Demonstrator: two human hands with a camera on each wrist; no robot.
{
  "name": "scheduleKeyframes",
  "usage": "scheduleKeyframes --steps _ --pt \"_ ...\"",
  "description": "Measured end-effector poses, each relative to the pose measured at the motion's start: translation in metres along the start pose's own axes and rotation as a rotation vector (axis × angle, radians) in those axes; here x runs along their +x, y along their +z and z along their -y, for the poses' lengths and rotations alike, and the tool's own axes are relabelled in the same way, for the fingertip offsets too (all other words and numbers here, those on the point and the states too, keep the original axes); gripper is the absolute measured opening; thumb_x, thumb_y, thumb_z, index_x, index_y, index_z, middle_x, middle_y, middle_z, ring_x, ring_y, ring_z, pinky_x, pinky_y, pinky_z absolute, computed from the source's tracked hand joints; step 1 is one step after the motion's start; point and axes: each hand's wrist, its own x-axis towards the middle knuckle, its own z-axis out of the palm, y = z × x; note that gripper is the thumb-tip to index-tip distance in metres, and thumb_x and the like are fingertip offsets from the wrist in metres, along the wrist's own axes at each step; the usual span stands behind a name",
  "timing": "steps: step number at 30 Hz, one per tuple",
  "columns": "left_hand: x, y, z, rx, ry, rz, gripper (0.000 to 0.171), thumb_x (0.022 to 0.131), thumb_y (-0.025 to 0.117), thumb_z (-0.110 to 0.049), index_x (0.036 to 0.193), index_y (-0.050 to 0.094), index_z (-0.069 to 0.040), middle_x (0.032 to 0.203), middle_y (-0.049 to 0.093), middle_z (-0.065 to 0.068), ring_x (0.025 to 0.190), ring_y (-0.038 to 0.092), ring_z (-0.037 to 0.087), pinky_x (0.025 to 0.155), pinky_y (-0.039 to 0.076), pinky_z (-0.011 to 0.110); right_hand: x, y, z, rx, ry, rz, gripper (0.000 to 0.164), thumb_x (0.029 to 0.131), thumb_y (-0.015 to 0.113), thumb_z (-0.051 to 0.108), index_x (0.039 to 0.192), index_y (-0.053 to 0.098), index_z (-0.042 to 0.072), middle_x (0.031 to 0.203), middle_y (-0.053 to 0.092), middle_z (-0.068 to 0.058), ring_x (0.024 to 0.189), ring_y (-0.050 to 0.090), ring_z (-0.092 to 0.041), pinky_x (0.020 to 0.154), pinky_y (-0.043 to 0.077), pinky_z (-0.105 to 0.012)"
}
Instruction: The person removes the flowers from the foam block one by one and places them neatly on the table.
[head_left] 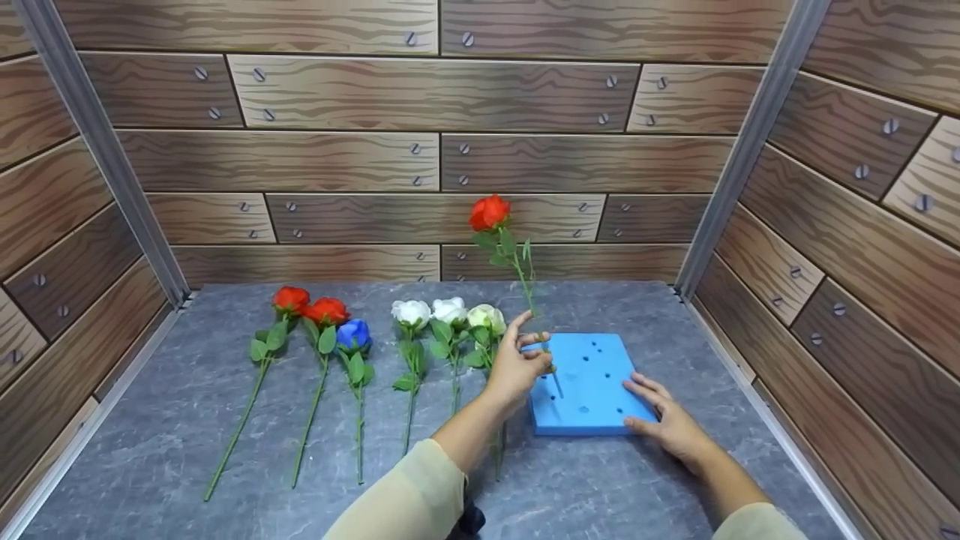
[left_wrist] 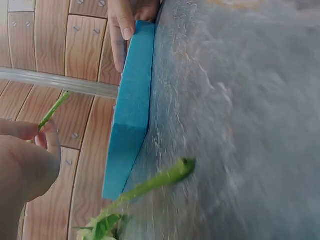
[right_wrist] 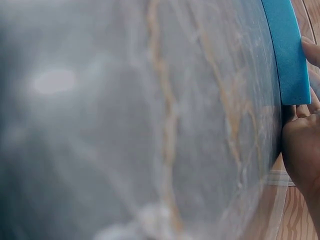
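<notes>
In the head view my left hand [head_left: 516,373] pinches the stem of a red rose [head_left: 490,213] over the left part of a blue foam block [head_left: 585,421]. The bloom points up and the stem leans. Its lower end [left_wrist: 56,107] shows in the left wrist view, apart from the block. Small holes dot the block's top. My right hand [head_left: 679,427] rests against the block's right edge, fingers fairly straight on the top and thumb by the front corner. The right wrist view shows this hand beside the block's side [right_wrist: 290,55].
Left of the block lie two more red roses [head_left: 290,300] [head_left: 327,310], a blue rose [head_left: 353,335], two white roses [head_left: 411,313] [head_left: 449,310] and a pale green rose [head_left: 486,319], partly behind my left arm. Wood-patterned walls [head_left: 337,161] enclose the grey tabletop [head_left: 150,420].
</notes>
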Motion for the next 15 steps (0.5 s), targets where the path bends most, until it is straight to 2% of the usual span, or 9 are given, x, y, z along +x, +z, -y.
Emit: scheduleKeyframes --steps 2,6,9,10,12,13,14,15 --pt "-0.003 -0.003 -0.001 0.010 -0.003 0.000 0.081 0.100 0.067 0.010 0.169 0.034 -0.018 0.134 0.064 0.014 0.101 0.070 0.018 0.082 0.066 0.032 0.000 0.000 -0.001 -0.001 -0.011 0.004 0.077 0.099 0.080 0.020 0.164 0.043 0.001 0.180 0.018 -0.019 0.168 0.002 -0.050 0.136 0.005 -0.067" --pt "-0.009 -0.010 -0.007 0.041 -0.021 0.004 0.083 0.099 0.070 0.008 0.169 0.034 -0.018 0.137 0.065 0.016 0.111 0.073 0.030 0.083 0.067 0.033 0.000 0.000 -0.002 0.009 -0.013 0.006 0.077 0.099 0.080 0.020 0.164 0.043 0.000 0.180 0.017 -0.020 0.168 0.001 -0.052 0.135 0.004 -0.070" --pt "-0.014 -0.017 -0.012 0.054 -0.037 0.001 0.084 0.098 0.070 0.010 0.169 0.034 -0.018 0.139 0.064 0.019 0.118 0.072 0.037 0.087 0.067 0.035 0.001 0.000 -0.002 0.030 0.009 0.015 0.078 0.099 0.080 0.021 0.165 0.042 0.002 0.181 0.015 -0.018 0.169 -0.001 -0.050 0.137 0.003 -0.066" --pt "-0.015 -0.020 -0.014 0.067 -0.040 -0.001 0.084 0.098 0.070 0.009 0.169 0.034 -0.019 0.140 0.064 0.018 0.118 0.071 0.037 0.088 0.067 0.035 0.001 0.000 -0.001 0.031 0.016 0.024 0.079 0.100 0.080 0.022 0.165 0.041 0.002 0.181 0.014 -0.018 0.169 -0.002 -0.049 0.138 0.003 -0.063" --pt "-0.018 -0.027 -0.018 0.084 -0.046 -0.006 0.085 0.098 0.070 0.010 0.169 0.035 -0.020 0.140 0.064 0.018 0.120 0.071 0.037 0.091 0.067 0.036 0.002 -0.001 0.000 0.030 0.035 0.035 0.080 0.100 0.079 0.024 0.166 0.039 0.003 0.182 0.012 -0.017 0.170 -0.004 -0.046 0.141 0.006 -0.039" --pt "-0.020 -0.030 -0.020 0.098 -0.042 -0.008 0.085 0.098 0.070 0.010 0.169 0.034 -0.020 0.141 0.064 0.019 0.120 0.072 0.036 0.092 0.067 0.036 0.002 -0.001 0.000 0.036 0.046 0.035 0.080 0.100 0.079 0.025 0.167 0.039 0.004 0.182 0.012 -0.015 0.170 -0.004 -0.045 0.138 0.007 -0.026" --pt "-0.021 -0.034 -0.021 0.117 -0.034 -0.009 0.085 0.098 0.069 0.011 0.170 0.034 -0.019 0.141 0.065 0.019 0.120 0.072 0.035 0.092 0.067 0.036 0.002 -0.002 0.001 0.032 0.054 0.038 0.081 0.100 0.079 0.026 0.167 0.039 0.004 0.182 0.011 -0.015 0.171 -0.005 -0.044 0.135 0.008 -0.018" --pt "-0.022 -0.039 -0.023 0.133 -0.027 -0.009 0.085 0.098 0.069 0.010 0.170 0.033 -0.018 0.141 0.065 0.020 0.119 0.073 0.035 0.093 0.067 0.037 0.002 -0.002 0.001 0.026 0.057 0.038 0.081 0.100 0.079 0.026 0.167 0.039 0.005 0.183 0.011 -0.015 0.171 -0.005 -0.044 0.133 0.008 -0.017"
